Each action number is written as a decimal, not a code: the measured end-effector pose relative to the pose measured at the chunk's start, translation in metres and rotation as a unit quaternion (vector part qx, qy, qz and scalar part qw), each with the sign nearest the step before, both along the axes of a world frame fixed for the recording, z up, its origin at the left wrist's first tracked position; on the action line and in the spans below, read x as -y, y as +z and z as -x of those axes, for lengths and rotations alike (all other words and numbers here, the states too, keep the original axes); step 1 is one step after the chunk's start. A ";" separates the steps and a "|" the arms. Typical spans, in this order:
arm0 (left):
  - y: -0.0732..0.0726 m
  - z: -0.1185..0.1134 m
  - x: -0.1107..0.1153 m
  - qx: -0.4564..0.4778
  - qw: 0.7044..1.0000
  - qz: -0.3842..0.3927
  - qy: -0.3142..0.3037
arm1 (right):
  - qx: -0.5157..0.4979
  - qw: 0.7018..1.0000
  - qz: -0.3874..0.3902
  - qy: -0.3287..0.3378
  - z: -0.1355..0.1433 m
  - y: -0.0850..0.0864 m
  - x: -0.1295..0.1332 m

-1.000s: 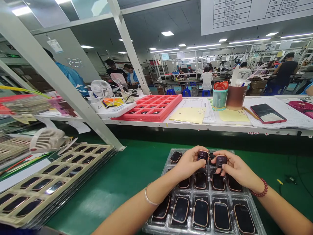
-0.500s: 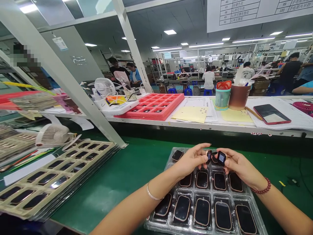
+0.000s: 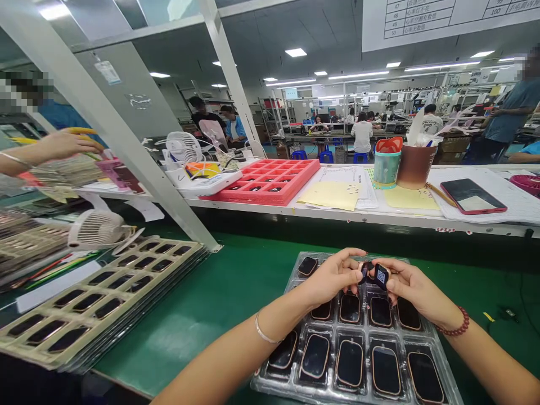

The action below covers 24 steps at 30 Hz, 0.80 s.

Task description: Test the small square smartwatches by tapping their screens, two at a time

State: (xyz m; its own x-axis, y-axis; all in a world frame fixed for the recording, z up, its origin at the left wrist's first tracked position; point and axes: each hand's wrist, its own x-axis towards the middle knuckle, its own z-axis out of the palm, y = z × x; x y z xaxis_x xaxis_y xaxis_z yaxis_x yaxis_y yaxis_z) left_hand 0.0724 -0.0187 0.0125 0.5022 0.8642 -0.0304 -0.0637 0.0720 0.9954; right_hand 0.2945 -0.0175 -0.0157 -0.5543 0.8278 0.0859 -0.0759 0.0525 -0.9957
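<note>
Black watches [image 3: 350,363] lay unlit in the tray [image 3: 264,383], the left hand [image 3: 337,274] and right hand [image 3: 409,284] each pinching another above, the right's code [image 3: 382,277] lit.

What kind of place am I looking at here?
Probably an electronics factory floor: a clear tray of watch-like devices sits on the green bench, a printed, numbered sheet hangs overhead, and a person in white sits on a blue stool beyond.

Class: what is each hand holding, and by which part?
The left hand pinches one smartwatch body by its left side; the right hand holds a second smartwatch body by its right side.
</note>
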 end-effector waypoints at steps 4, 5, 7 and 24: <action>-0.001 0.000 0.000 -0.005 1.000 0.000 0.003 | 0.002 1.000 -0.006 0.000 0.000 0.002 0.001; -0.001 0.000 0.000 -0.005 1.000 -0.001 0.002 | 0.001 1.000 -0.008 0.001 0.001 0.003 0.001; -0.002 0.000 -0.001 -0.004 1.000 -0.002 0.001 | 0.000 1.000 -0.009 0.002 0.001 0.004 0.002; 0.002 -0.003 0.000 -0.019 1.000 -0.002 0.024 | -0.005 1.000 0.005 -0.026 0.004 0.007 0.004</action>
